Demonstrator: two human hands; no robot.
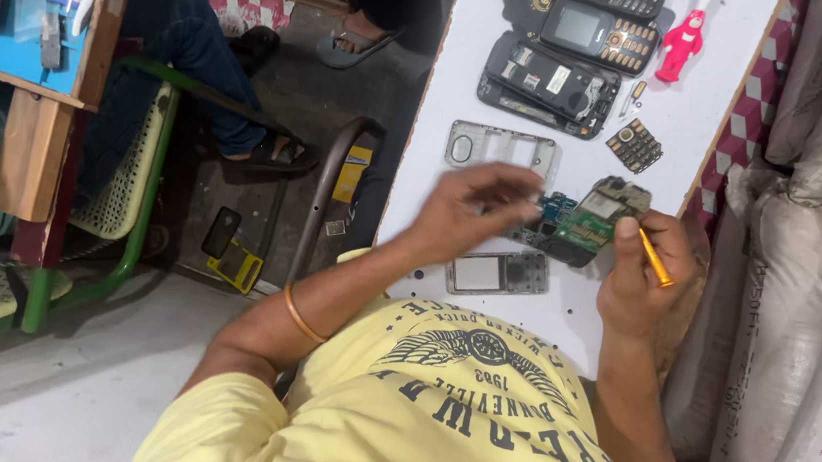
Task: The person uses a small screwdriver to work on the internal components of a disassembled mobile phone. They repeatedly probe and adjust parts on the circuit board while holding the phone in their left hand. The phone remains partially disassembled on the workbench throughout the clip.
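Note:
An opened phone with a bare green circuit board (595, 219) lies on the white table (688, 117) in front of me. My left hand (473, 215), slightly blurred, curls over its dark left end and grips it. A thin orange bangle is on that forearm. My right hand (639, 278) is closed around an orange-handled screwdriver (656, 261), whose tip points toward the board's right edge. A silver phone frame (499, 150) lies just beyond my left hand. A grey front cover with a screen window (497, 273) lies nearer to me.
Farther along the table lie a loose keypad (634, 145), an open black phone back (546, 81), a button phone (599, 33) and a red figure (680, 43). White sacks (816, 300) stand at the right. At the left is a green chair (138, 195) with another person's leg in jeans (193, 44).

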